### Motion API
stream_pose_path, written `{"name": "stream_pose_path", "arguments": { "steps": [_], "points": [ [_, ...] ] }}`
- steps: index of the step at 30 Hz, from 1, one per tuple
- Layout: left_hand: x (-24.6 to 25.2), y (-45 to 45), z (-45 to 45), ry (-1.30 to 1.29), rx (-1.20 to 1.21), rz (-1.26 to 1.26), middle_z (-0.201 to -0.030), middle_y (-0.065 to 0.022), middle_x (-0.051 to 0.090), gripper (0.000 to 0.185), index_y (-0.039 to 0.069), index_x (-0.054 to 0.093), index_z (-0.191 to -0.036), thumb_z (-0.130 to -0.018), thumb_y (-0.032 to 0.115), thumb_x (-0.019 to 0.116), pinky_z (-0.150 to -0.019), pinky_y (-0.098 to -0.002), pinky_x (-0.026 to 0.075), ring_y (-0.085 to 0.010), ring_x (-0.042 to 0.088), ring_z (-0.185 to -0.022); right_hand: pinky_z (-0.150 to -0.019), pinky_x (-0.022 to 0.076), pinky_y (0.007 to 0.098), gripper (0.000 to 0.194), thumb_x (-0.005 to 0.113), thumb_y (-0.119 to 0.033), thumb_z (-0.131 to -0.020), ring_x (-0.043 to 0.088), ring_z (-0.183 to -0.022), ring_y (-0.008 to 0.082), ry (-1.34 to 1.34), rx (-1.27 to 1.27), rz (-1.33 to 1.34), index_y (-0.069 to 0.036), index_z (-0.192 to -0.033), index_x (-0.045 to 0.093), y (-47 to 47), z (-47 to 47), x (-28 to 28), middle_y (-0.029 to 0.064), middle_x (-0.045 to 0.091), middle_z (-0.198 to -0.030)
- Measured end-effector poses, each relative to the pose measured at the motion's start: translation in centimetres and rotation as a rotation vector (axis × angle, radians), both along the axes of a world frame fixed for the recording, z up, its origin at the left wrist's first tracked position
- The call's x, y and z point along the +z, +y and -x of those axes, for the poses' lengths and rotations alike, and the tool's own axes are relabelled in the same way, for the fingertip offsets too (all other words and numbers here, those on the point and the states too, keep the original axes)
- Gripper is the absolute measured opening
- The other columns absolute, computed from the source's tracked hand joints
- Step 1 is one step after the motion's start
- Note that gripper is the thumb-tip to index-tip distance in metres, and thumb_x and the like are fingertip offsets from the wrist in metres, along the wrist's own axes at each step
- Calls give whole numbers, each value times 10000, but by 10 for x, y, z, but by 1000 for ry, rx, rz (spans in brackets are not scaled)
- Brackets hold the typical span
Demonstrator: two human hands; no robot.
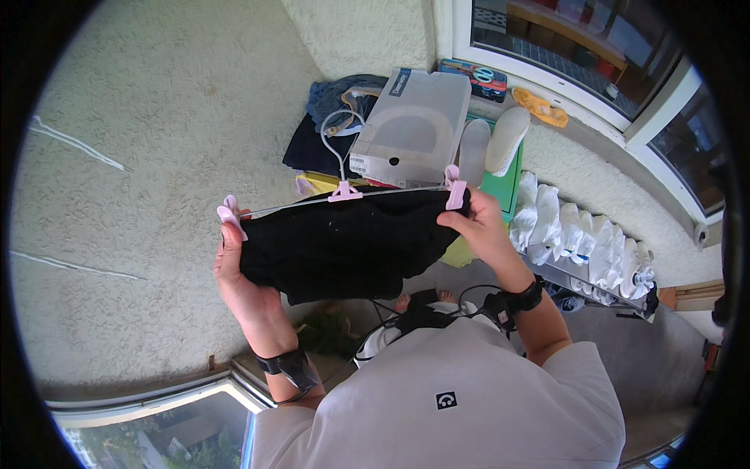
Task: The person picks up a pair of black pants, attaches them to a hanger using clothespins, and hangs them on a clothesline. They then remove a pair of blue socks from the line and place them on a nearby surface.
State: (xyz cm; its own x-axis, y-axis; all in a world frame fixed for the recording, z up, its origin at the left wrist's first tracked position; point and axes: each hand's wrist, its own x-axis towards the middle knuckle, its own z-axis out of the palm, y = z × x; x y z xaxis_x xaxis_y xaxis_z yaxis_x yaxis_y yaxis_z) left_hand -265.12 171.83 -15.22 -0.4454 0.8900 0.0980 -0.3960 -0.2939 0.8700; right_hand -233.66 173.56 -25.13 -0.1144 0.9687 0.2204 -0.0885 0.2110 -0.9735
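Note:
A black garment (334, 252) hangs from a metal clip hanger (293, 205) with a hook (323, 132) and a pink centre piece. At the left end, my left hand (243, 275) grips the garment's corner beside a pink clip (232, 218). The thumb lies against that clip. My right hand (483, 225) pinches the garment's other upper corner, just below the right pink clip (456, 190). Both clips sit at the garment's upper edge. Some of the left fingers are hidden behind the cloth.
Beyond the hanger lies a grey shoebox (416, 129), with folded clothes (345, 97) to its left. A pair of light shoes (492, 143) rests on a green surface (510, 187). Several white-wrapped items (562, 231) line a rack by the right wall. A window (580, 53) stands beyond.

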Motion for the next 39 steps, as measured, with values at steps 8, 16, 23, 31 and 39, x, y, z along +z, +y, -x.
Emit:
{"name": "stream_pose_path", "arguments": {
  "steps": [8, 16, 23, 31, 39],
  "points": [
    [-9, -1, 13, -27, -54, 56, -1081, -94, 707, 406, -34, 675, -1194, -966, 302, 691, -895, -314, 525, -168, 666, -966, -733, 447, 197, 187, 681, -135, -972, 558, -826, 36, 409, -134, -66, -3, -1101, 654, -1, 15, 65, -47, 626, -922],
    [-16, -3, 11, 58, -80, 52, -1066, -117, 709, 375, -21, 683, -1155, -989, 315, 662, -941, -350, 511, -213, 672, -1001, -785, 520, 230, 275, 644, -232, -1001, 659, -863, 91, 280, -88, -49, 17, -1109, 686, 2, 13, 104, 37, 705, -969],
    [-30, 2, 9, 369, -43, 59, -957, 32, 641, 316, -24, 705, -1148, -1027, 256, 619, -856, -202, 412, -47, 540, -886, -780, 513, 238, 242, 632, -221, -1008, 660, -836, 97, 417, -110, -46, 9, -1058, 689, -6, 18, 109, 45, 710, -951],
    [-38, -3, 17, 476, -43, 50, -904, 62, 577, 289, 14, 688, -1022, -1034, 291, 607, -789, -192, 371, -34, 491, -875, -889, 449, 250, 229, 609, -188, -1012, 606, -928, 94, 298, -120, -158, 8, -1119, 664, -5, 23, 111, 57, 705, -1004],
    [-18, -11, -6, 1043, 509, -329, -988, -49, 662, 245, 48, 660, -1036, -844, 107, 798, -708, -252, 431, -104, 581, -856, -890, 420, 240, 230, 598, -207, -1021, 587, -900, 84, 319, -238, -235, 1, -1033, 694, 0, 37, 120, 50, 702, -960]
  ]
}}
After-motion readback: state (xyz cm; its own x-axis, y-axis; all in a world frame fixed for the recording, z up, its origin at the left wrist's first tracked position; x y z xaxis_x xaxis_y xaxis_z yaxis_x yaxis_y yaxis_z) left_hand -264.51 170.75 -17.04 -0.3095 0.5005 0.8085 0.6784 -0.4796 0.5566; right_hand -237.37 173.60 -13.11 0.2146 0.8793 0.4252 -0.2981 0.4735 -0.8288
